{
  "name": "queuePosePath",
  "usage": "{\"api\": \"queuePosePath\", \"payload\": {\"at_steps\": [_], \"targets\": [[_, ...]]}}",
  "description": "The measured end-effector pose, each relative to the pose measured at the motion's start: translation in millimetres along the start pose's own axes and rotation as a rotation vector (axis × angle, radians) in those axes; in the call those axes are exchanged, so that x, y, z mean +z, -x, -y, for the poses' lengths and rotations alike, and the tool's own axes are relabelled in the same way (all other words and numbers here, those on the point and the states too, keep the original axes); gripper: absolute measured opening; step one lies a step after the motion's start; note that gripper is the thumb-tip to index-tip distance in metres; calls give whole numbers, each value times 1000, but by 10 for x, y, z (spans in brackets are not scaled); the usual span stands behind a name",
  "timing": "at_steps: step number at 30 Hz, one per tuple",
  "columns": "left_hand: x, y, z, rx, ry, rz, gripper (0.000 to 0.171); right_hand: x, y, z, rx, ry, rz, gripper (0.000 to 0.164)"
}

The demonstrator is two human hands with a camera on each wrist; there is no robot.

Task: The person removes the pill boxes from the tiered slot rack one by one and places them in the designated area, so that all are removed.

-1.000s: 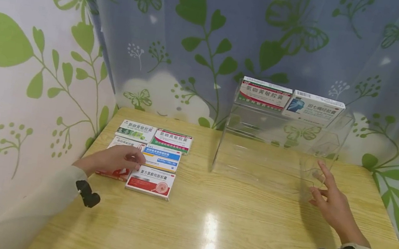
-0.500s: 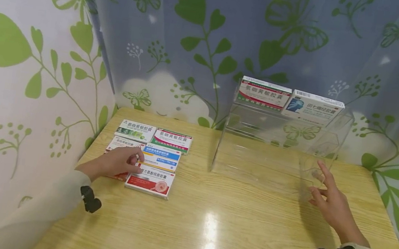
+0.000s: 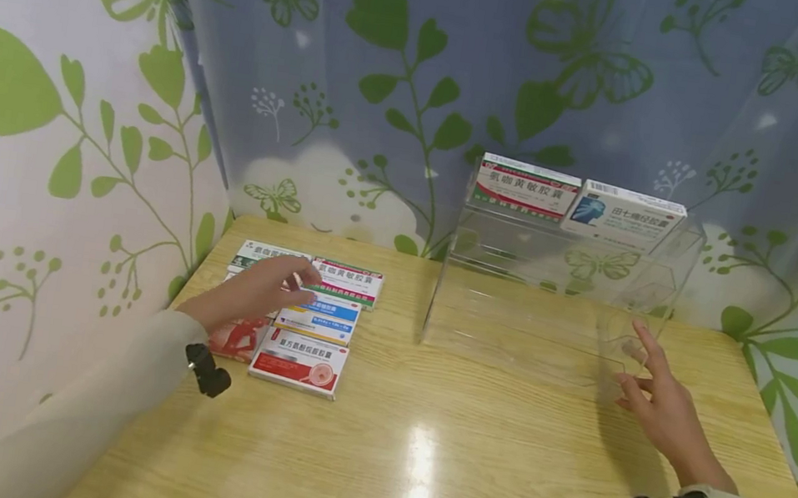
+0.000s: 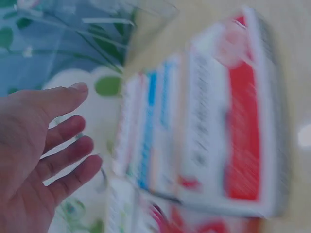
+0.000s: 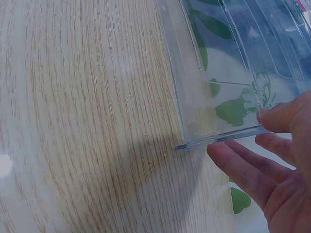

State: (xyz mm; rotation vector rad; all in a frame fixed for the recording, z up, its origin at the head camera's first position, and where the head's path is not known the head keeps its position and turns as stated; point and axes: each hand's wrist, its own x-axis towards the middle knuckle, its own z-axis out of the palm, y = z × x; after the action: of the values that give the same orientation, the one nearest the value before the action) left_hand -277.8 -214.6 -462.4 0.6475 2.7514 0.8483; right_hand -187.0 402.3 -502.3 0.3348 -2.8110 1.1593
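My left hand (image 3: 261, 290) is over the group of medicine boxes at the left, fingers loosely spread and holding nothing. Its fingertips overlap the blue-and-white box (image 3: 332, 320) and reach toward the red-and-green box (image 3: 357, 281). Behind the hand, the white-and-green box (image 3: 255, 251) is partly covered. A red-and-white box (image 3: 301, 362) lies nearest the front, beside a mostly red one (image 3: 236, 339). At the right, my right hand (image 3: 665, 410) pinches the side panel of a clear acrylic display stand (image 5: 218, 139), thumb inside and fingers outside.
Two boxes stand on the display stand's top tier: a red-and-green one (image 3: 528, 190) and a white one with a blue head picture (image 3: 622, 218). The lower tiers are transparent. Leaf-patterned cloth (image 3: 425, 50) hangs behind and left of the wooden table (image 3: 492, 463).
My left hand has moved up and to the right, from over the lower-left boxes toward the back row. The right hand, the stand and the boxes stay in place.
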Motion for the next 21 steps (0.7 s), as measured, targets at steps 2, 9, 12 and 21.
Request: {"api": "queuePosePath", "payload": {"at_steps": [2,9,12,21], "targets": [[-59,-123,-159,30,10,-29,34,-2,3,-6,-2,-1,-1,89],[-208,-555,-689,110,32,-111,35,3,1,-21,-15,3,1,90],[-260,-748,-896,144,44,-159,35,1,1,-14,-9,3,2,90],[-400,-1233,-1419,220,79,-270,39,-1,-15,-12,-3,-5,-2,93]]}}
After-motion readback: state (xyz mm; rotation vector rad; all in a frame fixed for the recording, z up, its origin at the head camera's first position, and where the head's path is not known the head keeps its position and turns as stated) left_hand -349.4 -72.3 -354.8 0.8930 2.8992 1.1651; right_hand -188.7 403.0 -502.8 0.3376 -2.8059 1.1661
